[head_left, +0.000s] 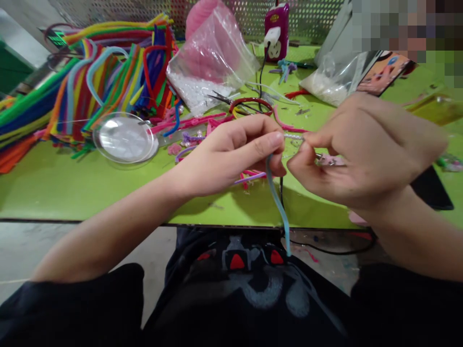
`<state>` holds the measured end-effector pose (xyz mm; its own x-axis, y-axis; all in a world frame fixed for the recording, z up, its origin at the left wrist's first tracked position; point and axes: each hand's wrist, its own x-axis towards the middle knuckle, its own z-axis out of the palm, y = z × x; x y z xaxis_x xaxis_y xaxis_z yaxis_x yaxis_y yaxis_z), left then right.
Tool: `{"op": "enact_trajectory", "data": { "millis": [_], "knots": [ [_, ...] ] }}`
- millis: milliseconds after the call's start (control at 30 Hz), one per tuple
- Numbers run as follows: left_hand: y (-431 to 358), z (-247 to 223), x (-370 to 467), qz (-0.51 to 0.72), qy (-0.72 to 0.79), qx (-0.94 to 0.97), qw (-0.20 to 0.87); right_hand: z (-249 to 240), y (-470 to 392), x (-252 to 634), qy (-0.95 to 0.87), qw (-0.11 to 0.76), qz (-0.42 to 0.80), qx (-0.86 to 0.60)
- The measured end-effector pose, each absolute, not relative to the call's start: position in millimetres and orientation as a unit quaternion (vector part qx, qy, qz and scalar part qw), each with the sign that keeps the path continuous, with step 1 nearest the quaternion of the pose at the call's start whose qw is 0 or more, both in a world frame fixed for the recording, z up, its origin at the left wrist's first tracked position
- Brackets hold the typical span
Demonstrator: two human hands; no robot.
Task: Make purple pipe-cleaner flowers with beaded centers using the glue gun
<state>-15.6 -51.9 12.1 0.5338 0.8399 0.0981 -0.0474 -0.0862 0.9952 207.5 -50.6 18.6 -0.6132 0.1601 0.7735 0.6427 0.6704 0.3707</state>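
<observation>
Above the front of the green table, my left hand (235, 149) pinches a light blue pipe cleaner (278, 202) between thumb and fingers. Its loose end hangs down past the table edge. A short pale strand that looks beaded or twisted (293, 137) spans the small gap between my two hands. At its other end, the thumb and forefinger of my right hand (365, 154) are pressed together on it. My right hand is slightly blurred, and its curled fingers partly cover something small and shiny. How the strand joins the pipe cleaner is hidden by my left fingers.
Bundled coloured pipe cleaners (108, 86) lie at the left, beside a clear spool (123, 137). Behind my hands are scissors (249, 107) and a clear bag of white bits (202, 82). A purple power socket (277, 33) trails a black cable. Another bag (331, 79) lies right.
</observation>
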Motion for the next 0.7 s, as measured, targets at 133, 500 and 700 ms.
{"op": "enact_trajectory", "data": {
  "millis": [133,500,700],
  "knots": [
    [-51,14,-13,0.351,0.311,0.572,0.673,16,-41,213,-0.834,0.390,-0.307,-0.240],
    [-49,14,-16,0.315,0.316,0.532,0.720,17,-44,211,-0.864,0.389,-0.221,-0.231],
    [-51,17,-17,0.281,0.319,0.544,0.723,13,-46,210,-0.877,0.382,-0.185,-0.223]
  ]
}}
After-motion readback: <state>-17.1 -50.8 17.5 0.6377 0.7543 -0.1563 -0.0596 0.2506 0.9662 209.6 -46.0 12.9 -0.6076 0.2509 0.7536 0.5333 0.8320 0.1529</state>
